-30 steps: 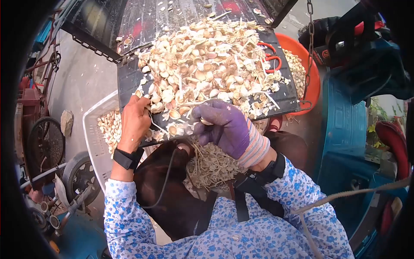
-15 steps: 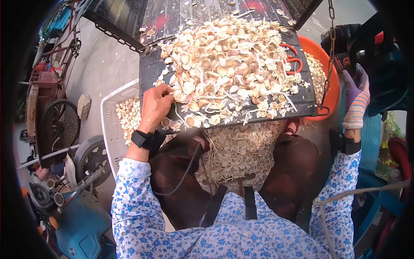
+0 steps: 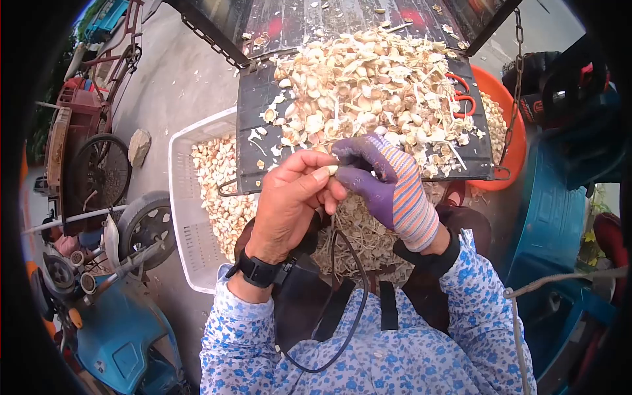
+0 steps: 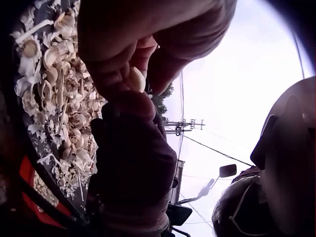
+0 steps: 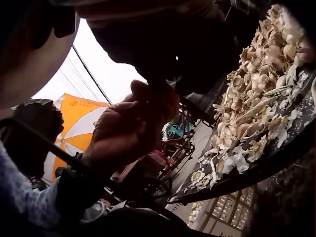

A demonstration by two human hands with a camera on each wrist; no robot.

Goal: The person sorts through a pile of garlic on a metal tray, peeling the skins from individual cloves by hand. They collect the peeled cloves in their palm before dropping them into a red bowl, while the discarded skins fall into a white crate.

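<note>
My bare left hand (image 3: 280, 204) pinches a pale garlic clove (image 4: 136, 80) between thumb and fingers, just off the near edge of the black board. Against it is my right hand (image 3: 375, 181) in a purple glove with a striped cuff, its fingertips curled in at the same clove. In the left wrist view the gloved thumb sits right under the clove. The right wrist view shows both hands dark, with the clove mostly hidden. Beyond them a heap of garlic cloves and loose skins (image 3: 362, 92) covers the black board (image 3: 253, 141).
A white crate (image 3: 194, 243) of cloves stands on the left, partly under the board. An orange basin (image 3: 513, 148) with more cloves is on the right, behind a hanging chain (image 3: 517, 79). Red-handled scissors (image 3: 465, 105) lie at the heap's right edge. Skins and stalks (image 3: 362, 243) pile between the knees.
My right hand held a clove near the left hand, swung right beside the basin, and is now back at the middle. My left hand has come from the heap's left edge towards me with a clove.
</note>
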